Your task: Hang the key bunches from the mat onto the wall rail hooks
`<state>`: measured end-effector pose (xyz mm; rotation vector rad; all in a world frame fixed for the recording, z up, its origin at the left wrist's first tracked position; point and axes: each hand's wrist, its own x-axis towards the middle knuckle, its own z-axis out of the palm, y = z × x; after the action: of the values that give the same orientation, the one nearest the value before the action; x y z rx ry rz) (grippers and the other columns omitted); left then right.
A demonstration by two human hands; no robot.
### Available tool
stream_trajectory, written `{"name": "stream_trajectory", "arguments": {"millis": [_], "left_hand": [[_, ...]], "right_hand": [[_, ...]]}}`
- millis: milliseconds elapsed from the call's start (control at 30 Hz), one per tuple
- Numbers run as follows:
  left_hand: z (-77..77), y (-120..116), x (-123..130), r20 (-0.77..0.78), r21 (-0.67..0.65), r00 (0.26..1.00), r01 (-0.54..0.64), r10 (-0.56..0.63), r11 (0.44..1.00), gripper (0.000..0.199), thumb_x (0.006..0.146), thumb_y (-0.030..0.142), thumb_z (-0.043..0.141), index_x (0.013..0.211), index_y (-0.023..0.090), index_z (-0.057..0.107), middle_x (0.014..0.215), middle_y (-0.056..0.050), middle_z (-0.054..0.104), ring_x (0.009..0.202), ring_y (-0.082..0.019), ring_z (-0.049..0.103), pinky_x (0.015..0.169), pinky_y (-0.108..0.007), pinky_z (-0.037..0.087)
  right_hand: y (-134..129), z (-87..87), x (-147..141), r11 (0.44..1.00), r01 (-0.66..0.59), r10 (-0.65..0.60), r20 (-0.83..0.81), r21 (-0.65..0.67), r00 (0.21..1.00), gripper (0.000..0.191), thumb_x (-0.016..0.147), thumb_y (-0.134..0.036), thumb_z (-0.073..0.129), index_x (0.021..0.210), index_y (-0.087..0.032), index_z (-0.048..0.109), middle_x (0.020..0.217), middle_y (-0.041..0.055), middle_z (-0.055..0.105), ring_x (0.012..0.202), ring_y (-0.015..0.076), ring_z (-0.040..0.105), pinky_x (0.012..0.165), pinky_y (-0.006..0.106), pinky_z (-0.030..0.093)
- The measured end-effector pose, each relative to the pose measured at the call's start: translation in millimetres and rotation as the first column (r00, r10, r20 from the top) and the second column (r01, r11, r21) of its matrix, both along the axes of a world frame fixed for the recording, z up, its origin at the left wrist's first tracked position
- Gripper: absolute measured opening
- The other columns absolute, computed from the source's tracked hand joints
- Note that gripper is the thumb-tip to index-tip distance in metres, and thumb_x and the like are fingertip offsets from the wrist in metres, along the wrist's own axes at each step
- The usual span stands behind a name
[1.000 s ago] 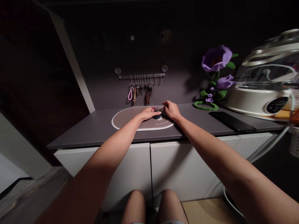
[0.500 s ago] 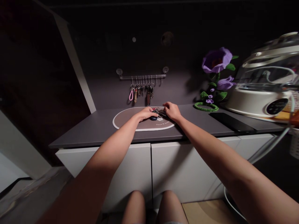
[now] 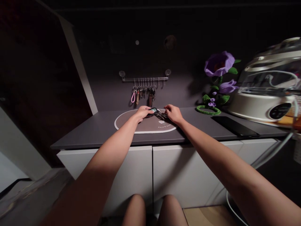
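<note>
Over the oval brown mat with a white rim, both of my hands are at one bunch of keys. My left hand is closed on a dark key fob with a pale teal face, at the left end of the bunch. From the right, my right hand is closed with curled fingers at the metal keys, which reach its fingertips. Its grip is partly hidden, and single keys are too small to make out.
On the wall behind, a clear rail carries several hanging keys and a pink loop. To the right are a purple flower ornament, a black phone and a white appliance with a cable. White cabinet doors lie below.
The fob at my left hand has turned and now shows its teal face; before, a dark blue part hung below the fingers. My right hand stays nearly in place.
</note>
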<state>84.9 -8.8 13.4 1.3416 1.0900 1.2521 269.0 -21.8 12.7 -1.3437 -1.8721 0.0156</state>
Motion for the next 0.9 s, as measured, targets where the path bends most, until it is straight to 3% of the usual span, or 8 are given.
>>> {"name": "stream_trajectory", "arguments": {"millis": [233, 467, 667, 900], "left_hand": [[6.3, -4, -1, 0.280, -0.006, 0.958, 0.072, -0.068, 0.997, 0.013, 0.062, 0.004, 0.067, 0.072, 0.010, 0.062, 0.071, -0.005, 0.067, 0.074, -0.014, 0.064, 0.086, -0.036, 0.047], [9.7, -3, 2, 0.492, 0.040, 0.869, 0.033, -0.048, 0.999, 0.011, 0.066, -0.002, 0.058, 0.072, 0.008, 0.058, 0.072, -0.007, 0.066, 0.083, -0.018, 0.064, 0.087, -0.043, 0.047], [13.5, -6, 1, 0.574, 0.068, 0.813, 0.074, -0.100, 0.995, 0.009, 0.069, 0.000, 0.056, 0.070, 0.009, 0.056, 0.075, -0.007, 0.066, 0.094, -0.020, 0.061, 0.090, -0.044, 0.046], [16.1, -11, 2, 0.591, 0.123, 0.783, 0.146, -0.191, 0.982, 0.005, 0.069, 0.005, 0.057, 0.072, 0.009, 0.058, 0.081, -0.009, 0.067, 0.093, -0.020, 0.062, 0.091, -0.040, 0.046]], "right_hand": [[-3, 1.3, -2, 0.999, -0.024, 0.025, -0.012, 0.021, 1.000, 0.028, 0.079, -0.018, 0.042, 0.098, -0.016, 0.062, 0.085, 0.0053, 0.067, 0.077, 0.0138, 0.059, 0.077, 0.024, 0.041], [-3, -0.6, -3, 0.992, -0.112, 0.115, -0.047, 0.055, 0.992, 0.026, 0.080, -0.021, 0.044, 0.099, -0.017, 0.061, 0.085, 0.0051, 0.066, 0.077, 0.0137, 0.059, 0.076, 0.026, 0.042], [-6, 0.2, -6, 0.984, -0.151, 0.156, -0.044, 0.096, 0.987, 0.024, 0.081, -0.025, 0.045, 0.097, -0.017, 0.061, 0.089, 0.0059, 0.065, 0.081, 0.0143, 0.058, 0.078, 0.027, 0.042], [-9, 1.6, -7, 0.965, -0.202, 0.213, -0.052, 0.166, 0.976, 0.024, 0.082, -0.030, 0.044, 0.095, -0.016, 0.059, 0.090, 0.0060, 0.064, 0.082, 0.0145, 0.057, 0.078, 0.027, 0.042]]}}
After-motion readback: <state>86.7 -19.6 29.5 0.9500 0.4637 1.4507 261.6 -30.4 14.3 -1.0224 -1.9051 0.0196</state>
